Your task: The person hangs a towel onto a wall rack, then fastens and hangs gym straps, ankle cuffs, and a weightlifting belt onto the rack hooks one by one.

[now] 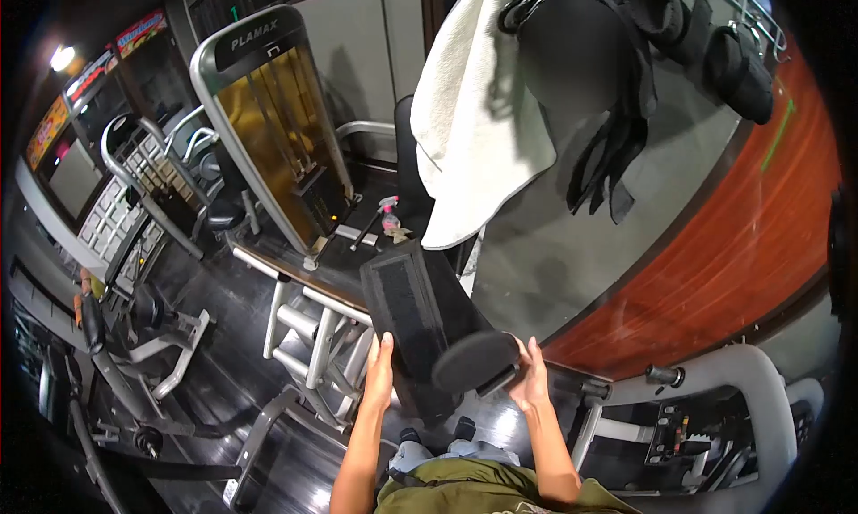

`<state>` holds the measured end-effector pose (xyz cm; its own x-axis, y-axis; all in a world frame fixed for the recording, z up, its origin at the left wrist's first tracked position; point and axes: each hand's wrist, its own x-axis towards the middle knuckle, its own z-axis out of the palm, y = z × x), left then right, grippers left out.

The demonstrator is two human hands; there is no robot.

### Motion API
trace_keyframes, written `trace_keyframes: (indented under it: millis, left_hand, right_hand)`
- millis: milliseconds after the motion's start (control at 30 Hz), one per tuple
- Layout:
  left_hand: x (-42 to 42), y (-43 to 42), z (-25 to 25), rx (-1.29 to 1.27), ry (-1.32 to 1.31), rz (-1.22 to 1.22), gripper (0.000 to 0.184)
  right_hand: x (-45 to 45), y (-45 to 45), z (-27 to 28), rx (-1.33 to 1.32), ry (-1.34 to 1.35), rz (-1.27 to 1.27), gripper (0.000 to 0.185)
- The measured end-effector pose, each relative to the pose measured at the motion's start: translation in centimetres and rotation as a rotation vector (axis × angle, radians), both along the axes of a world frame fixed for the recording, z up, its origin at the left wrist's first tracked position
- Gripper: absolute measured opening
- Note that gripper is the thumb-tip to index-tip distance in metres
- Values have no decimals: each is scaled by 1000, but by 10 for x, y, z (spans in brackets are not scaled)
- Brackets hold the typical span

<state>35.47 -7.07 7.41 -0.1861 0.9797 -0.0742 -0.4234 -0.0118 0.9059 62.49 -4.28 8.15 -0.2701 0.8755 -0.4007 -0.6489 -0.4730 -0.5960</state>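
Observation:
A long black padded piece [402, 304] with a raised rectangular strip hangs between my hands. At its lower right is a rounded black pad [475, 362]. My left hand [380, 371] is against the left edge of the black piece, its fingers pointing up. My right hand [529, 375] is closed round the right edge, by the rounded pad. Just above the black piece hangs a white towel [483, 121], with black straps [612, 156] beside it.
More black gear [740, 71] hangs from a metal rack at the upper right. A weight machine [277, 130] stands at the upper left, with a spray bottle [389, 212] near its base. Grey machine frames [313, 335] and an orange-red panel [715, 273] flank me.

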Motion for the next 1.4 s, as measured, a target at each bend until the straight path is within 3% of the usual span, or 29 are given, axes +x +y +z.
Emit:
trace_keyframes:
  millis: [67,133,200,333,367,400,467,500,600,667,733,900,933,1033,1100,1200,1400]
  left_hand:
    - [1,6,7,-45,121,-95,84]
    - [5,10,11,-89,239,-190,86]
    - [11,8,8,30,388,-221,99]
    - [19,7,12,64,205,-272,102]
    - [17,9,-3,73,88,-258,84]
    - [17,12,-8,74,84,-271,84]
    - [20,11,-18,-194,-294,-71,62]
    - [23,12,-23,-193,-356,-48,49]
    - [24,18,-33,-281,-494,-81,55]
    - [34,18,-42,-215,-108,32,58]
    - [34,4,-9,-115,159,-146,53]
    - [18,5,-23,-18,334,-204,43]
    - [14,7,-11,-19,201,-226,42]
    - [1,18,27,-85,-65,-264,48]
    - [-4,31,41,-140,-95,-227,53]
    - [-11,62,51,-205,-189,-231,52]
    - [-7,111,39,-197,-194,-309,47]
  right_hand:
    - [-3,-4,-10,225,-144,-62,58]
    - [-4,-10,-15,210,-150,-84,61]
    - [-17,-12,-16,159,-457,-115,65]
    - [-28,-7,-16,91,-516,-258,55]
    - [-30,-9,-19,74,-492,-316,42]
    - [-29,-8,-23,72,-496,-328,42]
    - [-25,-10,-36,39,-422,-292,29]
    - [-25,-12,-33,70,-463,-233,18]
    - [-26,-18,-37,63,-354,-338,23]
    - [-23,-25,-33,141,-383,-336,29]
    - [-20,-31,-33,138,-327,-399,29]
    - [0,-55,-26,94,-347,-642,27]
    - [4,-61,-31,65,-398,-692,27]
    - [10,-81,-33,-50,-561,-679,23]
    - [8,-90,-34,-55,-732,-600,24]
    - [10,-95,-47,66,-709,-533,29]
    - [-16,-94,-15,241,-525,-357,30]
